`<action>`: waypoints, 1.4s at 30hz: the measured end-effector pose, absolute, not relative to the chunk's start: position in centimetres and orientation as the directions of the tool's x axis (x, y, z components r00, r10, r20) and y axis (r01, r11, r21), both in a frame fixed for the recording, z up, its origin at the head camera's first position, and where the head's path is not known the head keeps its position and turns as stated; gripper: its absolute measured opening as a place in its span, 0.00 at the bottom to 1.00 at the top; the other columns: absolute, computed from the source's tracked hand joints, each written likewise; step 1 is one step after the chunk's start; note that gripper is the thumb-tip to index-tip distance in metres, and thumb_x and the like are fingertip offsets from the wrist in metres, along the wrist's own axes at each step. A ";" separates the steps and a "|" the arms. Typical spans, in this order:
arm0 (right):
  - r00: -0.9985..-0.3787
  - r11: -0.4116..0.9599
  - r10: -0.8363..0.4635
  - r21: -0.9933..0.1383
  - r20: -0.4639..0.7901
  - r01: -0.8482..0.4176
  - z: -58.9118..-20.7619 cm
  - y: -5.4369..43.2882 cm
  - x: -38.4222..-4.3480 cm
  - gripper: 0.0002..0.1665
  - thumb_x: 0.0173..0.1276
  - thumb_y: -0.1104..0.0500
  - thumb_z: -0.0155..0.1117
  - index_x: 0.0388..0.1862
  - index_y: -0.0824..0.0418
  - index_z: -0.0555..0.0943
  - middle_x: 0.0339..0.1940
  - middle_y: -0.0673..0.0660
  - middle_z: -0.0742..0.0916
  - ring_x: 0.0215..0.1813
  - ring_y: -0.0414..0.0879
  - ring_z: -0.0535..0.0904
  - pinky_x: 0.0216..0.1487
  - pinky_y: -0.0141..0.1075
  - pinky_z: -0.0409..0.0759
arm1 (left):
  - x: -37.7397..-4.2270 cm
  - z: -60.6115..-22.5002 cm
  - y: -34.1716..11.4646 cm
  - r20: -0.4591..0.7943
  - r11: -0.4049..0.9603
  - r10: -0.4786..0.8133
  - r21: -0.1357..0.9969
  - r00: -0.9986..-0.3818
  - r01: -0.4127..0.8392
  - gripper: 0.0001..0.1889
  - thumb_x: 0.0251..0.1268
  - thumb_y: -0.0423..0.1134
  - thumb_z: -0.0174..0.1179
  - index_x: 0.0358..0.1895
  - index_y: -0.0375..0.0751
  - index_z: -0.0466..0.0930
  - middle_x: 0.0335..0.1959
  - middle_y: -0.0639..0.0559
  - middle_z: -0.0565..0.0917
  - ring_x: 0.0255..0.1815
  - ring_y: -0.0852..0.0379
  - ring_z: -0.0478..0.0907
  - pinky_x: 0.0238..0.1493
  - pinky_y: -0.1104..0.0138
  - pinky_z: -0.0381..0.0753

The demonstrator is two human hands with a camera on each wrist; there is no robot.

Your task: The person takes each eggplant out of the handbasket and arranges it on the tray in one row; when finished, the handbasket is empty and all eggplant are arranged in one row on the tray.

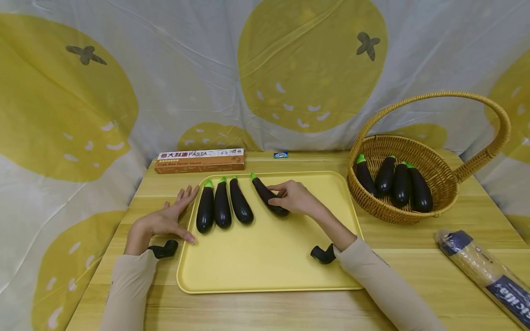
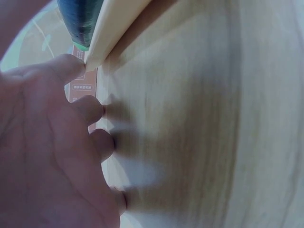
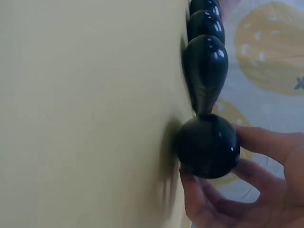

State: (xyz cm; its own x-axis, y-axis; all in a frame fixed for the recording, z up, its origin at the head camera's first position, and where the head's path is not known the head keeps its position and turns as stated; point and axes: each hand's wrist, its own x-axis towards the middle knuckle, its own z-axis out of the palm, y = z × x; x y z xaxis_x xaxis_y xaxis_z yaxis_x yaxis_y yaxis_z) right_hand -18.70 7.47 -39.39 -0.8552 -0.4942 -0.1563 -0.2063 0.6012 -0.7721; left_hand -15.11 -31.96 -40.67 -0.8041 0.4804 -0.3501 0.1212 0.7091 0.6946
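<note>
On the yellow tray, three dark eggplants with green stems lie side by side at the left; the nearest to the edge is one eggplant. To their right, my right hand grips another eggplant, which slants with its stem toward the back. In the right wrist view its round end sits between thumb and fingers. My left hand is spread at the tray's left rim, thumb over the edge. The left wrist view shows its fingertips down by the wooden table.
At the right stands a wicker basket with a tall handle, holding several eggplants. A pasta box lies behind the tray, beside a small blue packet. A bag of spaghetti rests at front right. A patterned cloth hangs behind.
</note>
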 end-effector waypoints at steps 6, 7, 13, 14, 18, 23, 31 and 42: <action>-0.832 0.537 -0.512 -0.836 -0.213 -0.117 -39.7 7.5 -18.8 0.29 0.75 0.54 0.65 0.73 0.57 0.78 0.44 0.60 0.91 0.29 0.41 0.78 0.29 0.31 0.73 | -15.1 -40.7 -31.9 -0.348 0.702 0.484 0.702 -0.803 0.119 0.79 0.42 0.48 0.85 0.85 0.45 0.25 0.82 0.32 0.18 0.81 0.29 0.11 0.69 0.24 0.16; -0.830 0.532 -0.512 -0.840 -0.223 -0.103 -39.8 7.4 -18.8 0.29 0.76 0.53 0.65 0.73 0.57 0.77 0.44 0.59 0.91 0.28 0.41 0.77 0.28 0.31 0.73 | -15.1 -40.7 -32.0 -0.348 0.700 0.486 0.705 -0.802 0.118 0.78 0.42 0.48 0.85 0.85 0.45 0.25 0.82 0.32 0.18 0.81 0.29 0.11 0.69 0.24 0.16; -0.818 0.566 -0.526 -0.813 -0.233 -0.133 -39.6 6.9 -18.5 0.29 0.78 0.53 0.62 0.75 0.57 0.75 0.42 0.59 0.90 0.22 0.39 0.71 0.27 0.30 0.70 | -15.1 -40.7 -32.0 -0.348 0.694 0.490 0.711 -0.799 0.115 0.78 0.43 0.47 0.85 0.85 0.45 0.25 0.82 0.33 0.17 0.80 0.29 0.11 0.69 0.24 0.15; -0.818 0.577 -0.529 -0.803 -0.227 -0.151 -39.5 6.9 -18.5 0.30 0.78 0.52 0.61 0.75 0.58 0.74 0.42 0.59 0.90 0.21 0.39 0.71 0.27 0.30 0.70 | -15.1 -40.7 -32.0 -0.348 0.694 0.489 0.711 -0.800 0.115 0.78 0.43 0.47 0.85 0.85 0.45 0.25 0.82 0.33 0.17 0.80 0.29 0.11 0.69 0.24 0.15; -0.813 0.595 -0.543 -0.779 -0.211 -0.195 -39.4 6.7 -18.3 0.32 0.78 0.51 0.62 0.76 0.62 0.73 0.36 0.57 0.89 0.20 0.37 0.69 0.26 0.29 0.68 | -15.1 -40.7 -31.9 -0.345 0.701 0.483 0.703 -0.805 0.120 0.78 0.42 0.47 0.85 0.85 0.45 0.26 0.82 0.32 0.18 0.81 0.28 0.11 0.69 0.23 0.16; -0.808 0.577 -0.548 -0.797 -0.216 -0.179 -39.6 6.6 -18.1 0.34 0.76 0.52 0.65 0.76 0.65 0.72 0.37 0.58 0.89 0.22 0.39 0.72 0.27 0.30 0.69 | -15.1 -40.6 -31.8 -0.343 0.707 0.478 0.696 -0.808 0.123 0.79 0.40 0.47 0.86 0.85 0.45 0.26 0.82 0.31 0.19 0.81 0.28 0.12 0.69 0.23 0.17; -0.816 0.585 -0.541 -0.788 -0.204 -0.191 -39.9 6.2 -17.9 0.34 0.77 0.53 0.63 0.77 0.64 0.71 0.41 0.60 0.90 0.24 0.39 0.73 0.28 0.29 0.70 | -15.1 -40.6 -31.7 -0.343 0.712 0.474 0.691 -0.811 0.124 0.79 0.40 0.47 0.86 0.85 0.45 0.26 0.82 0.31 0.20 0.81 0.28 0.12 0.69 0.23 0.17; -0.851 0.604 -0.475 -0.787 -0.225 -0.129 -40.0 4.6 -17.2 0.34 0.76 0.52 0.64 0.77 0.62 0.71 0.27 0.55 0.88 0.19 0.39 0.70 0.24 0.29 0.67 | -15.2 -40.7 -31.8 -0.339 0.703 0.480 0.701 -0.809 0.123 0.79 0.40 0.47 0.86 0.85 0.45 0.26 0.82 0.31 0.19 0.81 0.28 0.12 0.69 0.23 0.16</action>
